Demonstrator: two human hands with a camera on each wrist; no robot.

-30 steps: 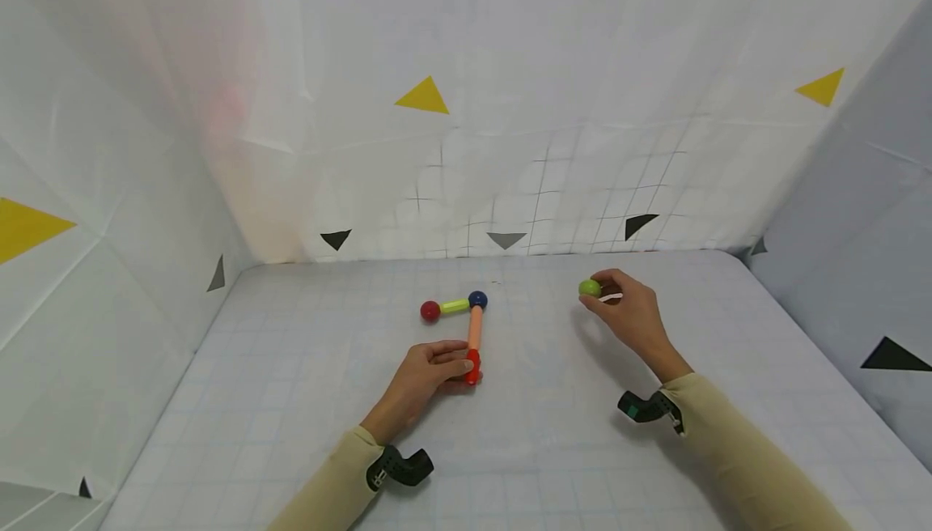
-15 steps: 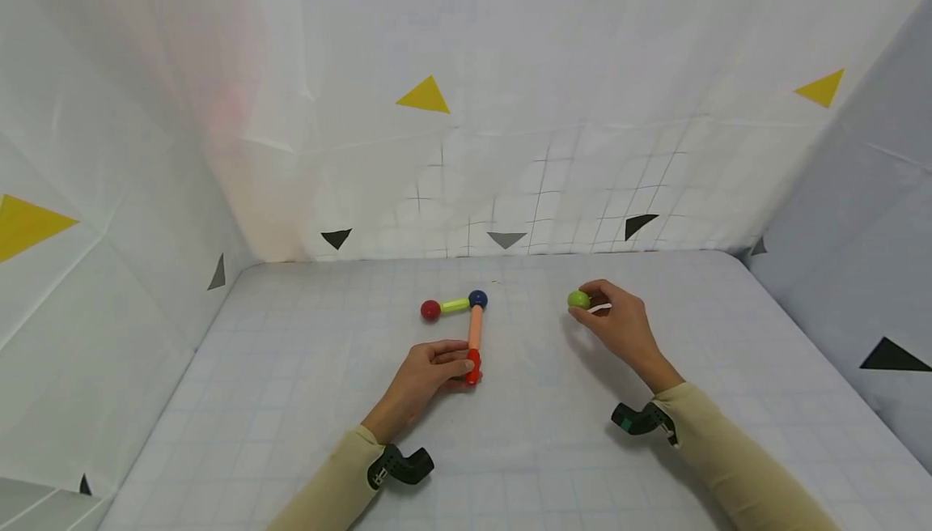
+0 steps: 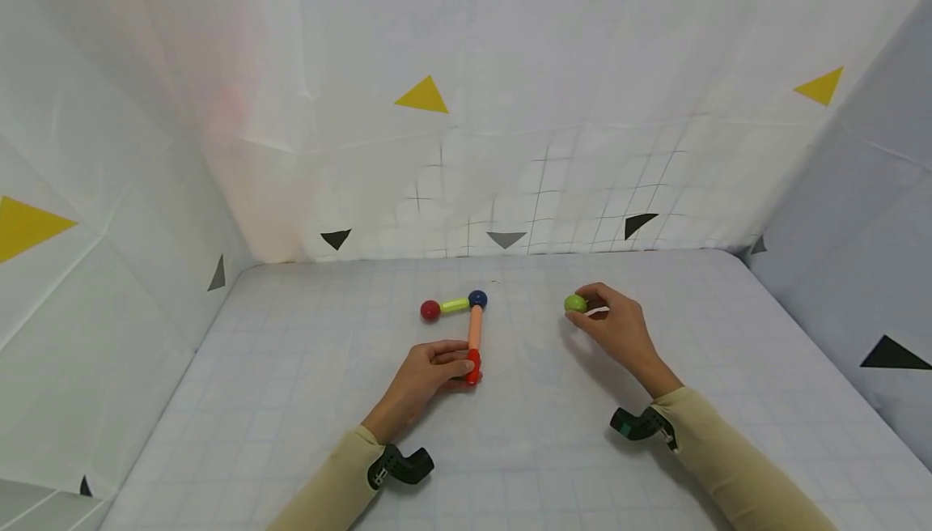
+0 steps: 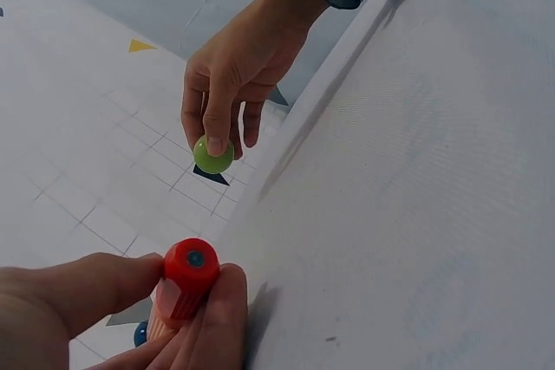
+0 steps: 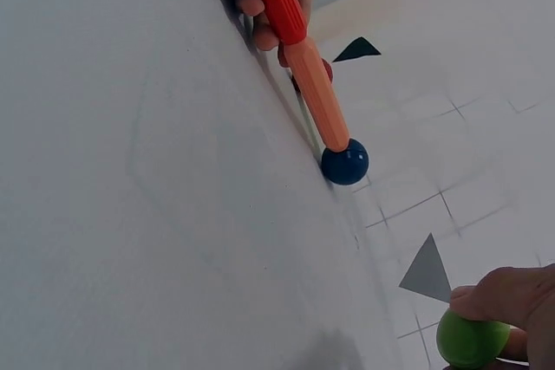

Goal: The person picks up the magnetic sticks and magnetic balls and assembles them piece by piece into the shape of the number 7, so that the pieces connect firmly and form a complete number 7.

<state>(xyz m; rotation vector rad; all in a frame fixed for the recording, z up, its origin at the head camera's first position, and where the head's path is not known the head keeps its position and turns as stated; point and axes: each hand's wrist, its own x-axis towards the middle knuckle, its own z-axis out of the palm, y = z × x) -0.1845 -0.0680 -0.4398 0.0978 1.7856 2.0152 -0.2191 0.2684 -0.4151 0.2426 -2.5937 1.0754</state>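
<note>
My left hand (image 3: pixel 429 369) pinches a red magnetic rod (image 3: pixel 473 367) between thumb and fingers. In line with it runs an orange rod (image 3: pixel 476 327), whose far end meets a dark blue ball (image 3: pixel 477 299). From that ball a yellow-green rod (image 3: pixel 455 305) leads left to a dark red ball (image 3: pixel 430 310). Over to the right, my right hand (image 3: pixel 615 329) holds a green ball (image 3: pixel 575 303) by thumb and fingertips, above its shadow. In the left wrist view, the red rod (image 4: pixel 191 268) points its round metal end at the camera.
A white cloth with a faint grid covers the table (image 3: pixel 539 450). White sheeting forms a back wall (image 3: pixel 582 110) and side walls, marked with yellow, black and grey triangles. Each wrist bears a dark camera mount, such as the left camera (image 3: pixel 408 466).
My right hand has carried the green ball left and a little nearer to me, slowing over the last half second. The left hand and the joined rods have stayed in place.
</note>
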